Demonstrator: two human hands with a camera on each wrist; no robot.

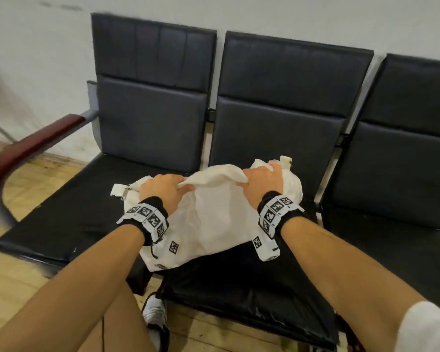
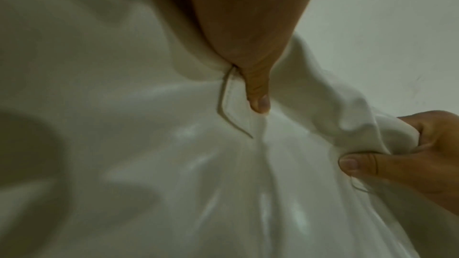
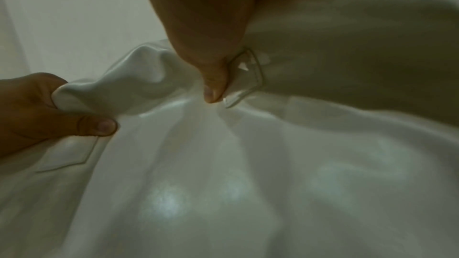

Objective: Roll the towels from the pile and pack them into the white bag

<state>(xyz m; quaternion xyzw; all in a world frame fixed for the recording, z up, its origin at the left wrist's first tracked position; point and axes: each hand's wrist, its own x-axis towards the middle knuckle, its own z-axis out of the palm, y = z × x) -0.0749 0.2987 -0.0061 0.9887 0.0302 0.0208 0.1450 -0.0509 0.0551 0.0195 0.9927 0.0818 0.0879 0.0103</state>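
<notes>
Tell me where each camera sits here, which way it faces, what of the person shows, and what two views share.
Head: worn on the head, looking forward and down at the white bag on black seats; both forearms, left hand and right hand show.
Left wrist: looks along the left hand's thumb into the cloth; the right hand is at the right edge.
Right wrist: looks along the right hand's thumb; the left hand is at the left edge.
Shared: both wrist views show the bunched edge gripped between the hands.

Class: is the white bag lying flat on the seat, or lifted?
Partly lifted: both hands, left hand and right hand, grip the white bag, raising its upper edge.
</notes>
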